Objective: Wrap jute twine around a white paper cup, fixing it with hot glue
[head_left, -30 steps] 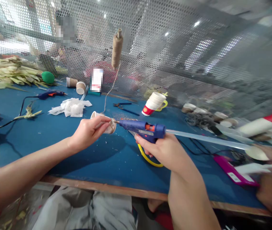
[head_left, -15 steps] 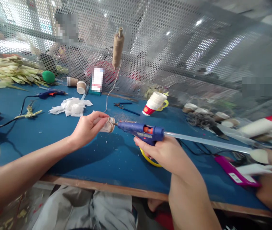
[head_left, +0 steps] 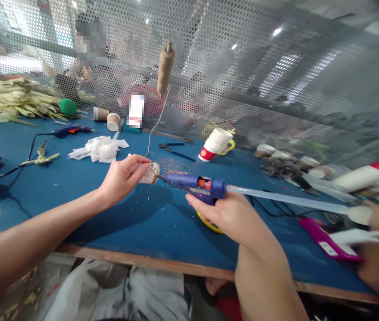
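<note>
the right hand (head_left: 232,216) is closed tight around the handle of a blue glue gun (head_left: 196,185), low over the blue table (head_left: 75,191). a long clear glue stick (head_left: 286,199) pokes out of the gun toward 3 o'clock. the gun's tip points to 9 o'clock and touches a small paper cup (head_left: 148,173). the left hand (head_left: 122,178) pinches that cup, tipped on its side just above the table. farther back, at 11 o'clock, lie white scraps (head_left: 99,149). at 1 o'clock lies a stack of cups (head_left: 214,143). a roll of brown string (head_left: 165,69) hangs at 12 o'clock, in front of the mesh wall (head_left: 242,67).
</note>
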Demonstrator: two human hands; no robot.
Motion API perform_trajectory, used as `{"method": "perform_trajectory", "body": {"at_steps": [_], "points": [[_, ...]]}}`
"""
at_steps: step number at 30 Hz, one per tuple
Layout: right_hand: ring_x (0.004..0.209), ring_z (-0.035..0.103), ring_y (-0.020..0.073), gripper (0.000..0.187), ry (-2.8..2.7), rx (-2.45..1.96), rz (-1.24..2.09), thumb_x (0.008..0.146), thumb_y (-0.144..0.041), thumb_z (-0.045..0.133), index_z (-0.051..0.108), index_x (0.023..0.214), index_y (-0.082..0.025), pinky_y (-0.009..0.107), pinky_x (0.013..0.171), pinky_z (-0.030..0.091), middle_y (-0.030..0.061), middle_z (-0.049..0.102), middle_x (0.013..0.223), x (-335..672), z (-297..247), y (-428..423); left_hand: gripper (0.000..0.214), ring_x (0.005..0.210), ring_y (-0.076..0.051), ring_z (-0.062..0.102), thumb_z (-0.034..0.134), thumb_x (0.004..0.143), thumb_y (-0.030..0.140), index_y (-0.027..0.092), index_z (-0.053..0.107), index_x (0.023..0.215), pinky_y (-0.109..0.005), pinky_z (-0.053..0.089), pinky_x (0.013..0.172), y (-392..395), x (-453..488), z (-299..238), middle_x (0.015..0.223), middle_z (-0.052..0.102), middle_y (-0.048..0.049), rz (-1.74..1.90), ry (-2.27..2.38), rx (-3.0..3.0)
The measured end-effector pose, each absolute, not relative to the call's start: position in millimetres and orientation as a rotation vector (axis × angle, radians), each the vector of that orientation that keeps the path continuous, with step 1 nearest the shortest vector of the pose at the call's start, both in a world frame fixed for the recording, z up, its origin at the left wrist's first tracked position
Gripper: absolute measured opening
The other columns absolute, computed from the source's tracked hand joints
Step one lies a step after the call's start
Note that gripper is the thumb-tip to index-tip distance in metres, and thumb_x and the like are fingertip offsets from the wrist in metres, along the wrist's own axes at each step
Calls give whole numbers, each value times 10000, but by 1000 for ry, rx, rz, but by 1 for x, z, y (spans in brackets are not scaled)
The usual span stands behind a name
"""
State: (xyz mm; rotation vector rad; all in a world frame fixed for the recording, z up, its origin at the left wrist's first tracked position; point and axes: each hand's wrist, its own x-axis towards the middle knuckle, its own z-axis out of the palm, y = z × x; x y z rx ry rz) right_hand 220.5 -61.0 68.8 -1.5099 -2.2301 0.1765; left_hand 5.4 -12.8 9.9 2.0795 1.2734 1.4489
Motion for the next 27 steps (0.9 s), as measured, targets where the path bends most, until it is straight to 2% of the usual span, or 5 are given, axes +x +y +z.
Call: {"method": "perform_trajectory", "body": {"at_steps": [9, 18, 27], "points": [[358, 464, 99, 334, -2090, -1635, 354, 739, -334, 534, 425, 450, -207, 235, 415, 388, -41, 492, 371, 220, 71, -62, 173, 625, -101, 633, 476, 832, 229, 139, 601, 911, -179, 478, 561, -14, 5, 6, 767, 700, -42, 1551, 1125, 2292], [353, 475, 98, 371, -2050, -1688, 381, 739, -373, 534, 435, 425, -202, 235, 449, 412, -36, 494, 360, 223, 71, -59, 126, 709, -100, 654, 497, 822, 177, 145, 576, 916, -174, 506, 641, -15, 5, 6, 841, 703, -50, 1615, 968, 2460], [366, 492, 106, 278, -2034, -1668, 410, 739, -333, 529, 468, 502, -201, 239, 461, 410, -36, 520, 392, 219, 75, -59, 120, 641, -99, 640, 519, 818, 167, 135, 570, 922, -172, 494, 584, -17, 4, 4, 758, 694, -46, 1637, 909, 2605]]}}
